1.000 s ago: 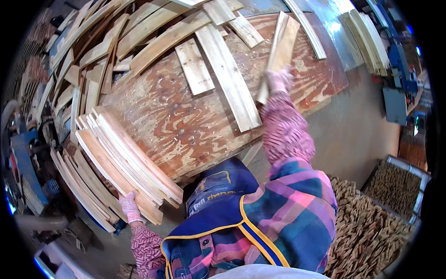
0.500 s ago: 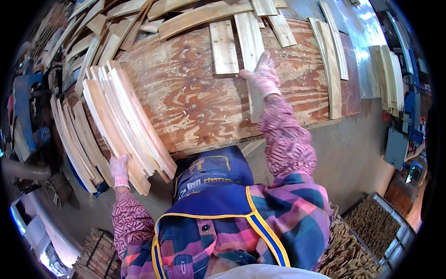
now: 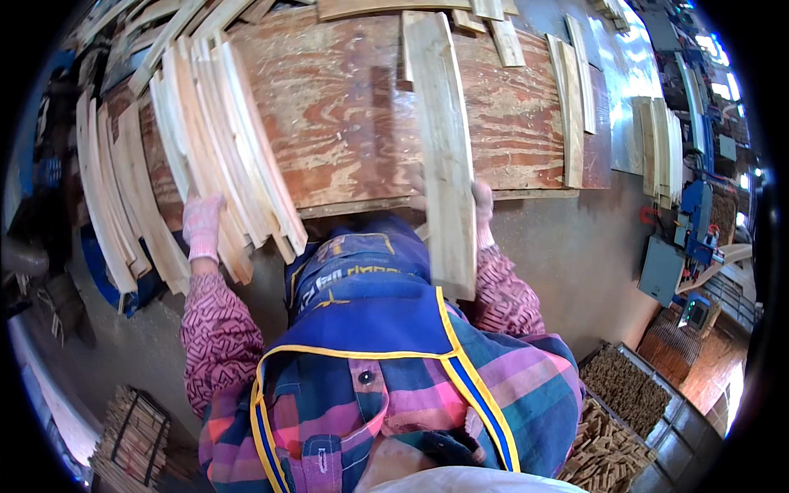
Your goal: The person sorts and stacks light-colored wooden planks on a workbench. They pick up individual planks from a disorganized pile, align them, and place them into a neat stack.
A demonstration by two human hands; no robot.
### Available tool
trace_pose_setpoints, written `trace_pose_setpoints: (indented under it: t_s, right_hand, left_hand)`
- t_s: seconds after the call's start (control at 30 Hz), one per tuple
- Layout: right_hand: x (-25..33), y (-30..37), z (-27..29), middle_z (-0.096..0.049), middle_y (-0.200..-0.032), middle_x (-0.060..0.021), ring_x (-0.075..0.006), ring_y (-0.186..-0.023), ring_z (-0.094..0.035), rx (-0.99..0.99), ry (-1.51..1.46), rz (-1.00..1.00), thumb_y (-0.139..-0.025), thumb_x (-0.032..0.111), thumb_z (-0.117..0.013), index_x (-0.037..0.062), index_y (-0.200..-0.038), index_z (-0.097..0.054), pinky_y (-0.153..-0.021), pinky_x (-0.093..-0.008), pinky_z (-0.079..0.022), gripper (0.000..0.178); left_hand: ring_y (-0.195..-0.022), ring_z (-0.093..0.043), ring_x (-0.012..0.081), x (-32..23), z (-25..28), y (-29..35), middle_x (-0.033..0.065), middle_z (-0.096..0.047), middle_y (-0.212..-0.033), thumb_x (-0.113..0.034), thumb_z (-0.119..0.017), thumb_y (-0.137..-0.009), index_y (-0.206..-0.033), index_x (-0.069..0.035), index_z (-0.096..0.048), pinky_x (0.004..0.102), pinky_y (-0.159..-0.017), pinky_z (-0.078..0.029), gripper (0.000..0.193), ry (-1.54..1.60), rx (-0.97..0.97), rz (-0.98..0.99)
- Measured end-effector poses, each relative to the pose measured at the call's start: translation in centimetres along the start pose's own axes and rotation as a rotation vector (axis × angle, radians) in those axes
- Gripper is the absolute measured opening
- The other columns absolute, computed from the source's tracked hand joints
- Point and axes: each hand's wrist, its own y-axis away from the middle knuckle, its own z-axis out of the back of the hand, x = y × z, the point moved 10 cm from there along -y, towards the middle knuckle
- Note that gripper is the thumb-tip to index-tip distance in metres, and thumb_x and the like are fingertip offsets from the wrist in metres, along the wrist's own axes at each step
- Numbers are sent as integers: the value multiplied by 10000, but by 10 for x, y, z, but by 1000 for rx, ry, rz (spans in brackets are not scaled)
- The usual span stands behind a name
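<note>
In the head view a long pale wooden board (image 3: 444,156) extends from over the worktable down past its near edge. My right hand (image 3: 483,205), in a light glove, is closed round this board; its thumb and fingers show blurred at both sides, the palm hidden behind it. At the left, my gloved left hand (image 3: 203,223) grips the near end of a board in a fanned stack of narrow boards (image 3: 226,148). That hand's fingertips are partly hidden against the wood.
The worktable (image 3: 329,107) has a worn plywood top. More boards (image 3: 123,197) lean farther left; others (image 3: 571,107) lie along its right side. Crates of wood pieces (image 3: 620,394) stand at lower right, a wood bundle (image 3: 131,435) at lower left. Blue machinery (image 3: 697,214) stands far right.
My right hand has drawn the board toward my body, and its near end now overhangs the table edge. My left hand has moved farther up along the stack's left side.
</note>
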Motion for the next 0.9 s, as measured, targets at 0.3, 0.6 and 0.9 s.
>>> trace_pose_setpoints:
  t_s: [0.3, 0.6, 0.9]
  right_hand:
    - [-102, -162, 21, -708, -1021, -185, -294, -888, -705, -266, 681, -306, -828, 229, -710, -60, -1258, -601, -854, -397, -573, 529]
    - [-103, -185, 58, -722, -1106, -137, -321, -1056, -679, -437, 1761, -194, -868, 379, -660, 154, -1255, -661, -915, -421, -506, 448]
    - [55, -63, 39, -697, -944, -78, -194, -838, -653, -823, 1691, 186, -924, 412, -674, 107, -1135, -698, -738, -360, -525, 371]
  left_hand:
    - [-1289, -545, 375, -15, 27, 11, 249, -596, -1347, -519, -716, -780, -1361, 0, -539, 444, -1062, -448, 799, -76, 26, 111]
    - [-1114, -654, 330, 10, 4, 6, 204, -682, -1195, -341, -769, -773, -1296, 35, -563, 400, -972, -485, 676, 368, 62, 92]
    - [-1000, -685, 328, -11, 22, 25, 179, -714, -1100, -294, -680, -822, -1271, 6, -600, 406, -904, -513, 545, 359, 54, 45]
